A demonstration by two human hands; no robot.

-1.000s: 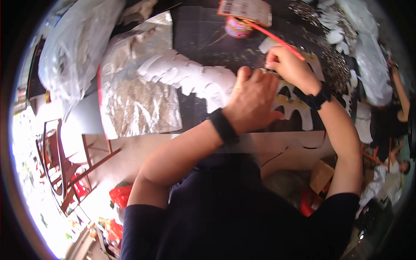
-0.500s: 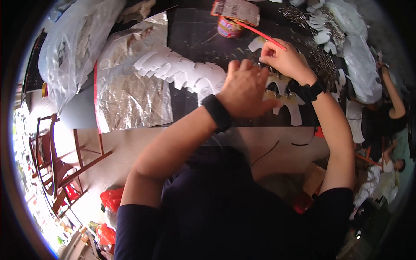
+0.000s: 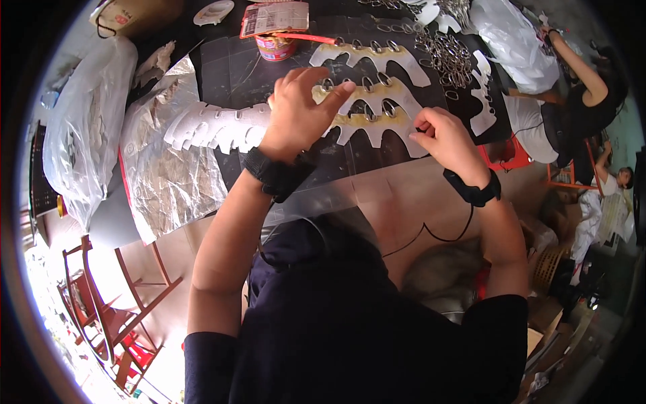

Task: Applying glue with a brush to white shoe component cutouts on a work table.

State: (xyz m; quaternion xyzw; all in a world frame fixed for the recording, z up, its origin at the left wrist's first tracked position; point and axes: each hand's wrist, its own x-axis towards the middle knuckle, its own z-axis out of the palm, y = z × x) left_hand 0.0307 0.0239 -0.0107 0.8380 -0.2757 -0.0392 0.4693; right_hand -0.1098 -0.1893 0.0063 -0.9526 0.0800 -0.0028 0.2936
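Note:
My left hand (image 3: 299, 111) hovers with fingers spread over white scalloped pieces. Nothing shows in it. My right hand (image 3: 447, 138) has thumb and forefinger pinched at the right end of the nearest scalloped piece (image 3: 377, 131); what lies between the fingertips is hard to see. Metal rings stand along the yellowish, glue-like strip of that piece. Beyond it lie a second scalloped piece (image 3: 397, 93) and a third one (image 3: 412, 69), both with metal rings along them. Left of my left hand fans a stack of plain white scalloped pieces (image 3: 215, 128).
A small tin (image 3: 276, 48) bears a cardboard flap (image 3: 274, 19) and a red stick (image 3: 313, 38). Loose metal rings (image 3: 447, 59) heap at the far right. Plastic bags (image 3: 87, 128) flank the black table, with a silvery sheet (image 3: 171, 175) at left. Another person (image 3: 585, 81) sits at right.
My hands have moved apart, the left one opening out and the right one coming nearer. The red stick, earlier across my right hand, now rests at the tin. The view has shifted.

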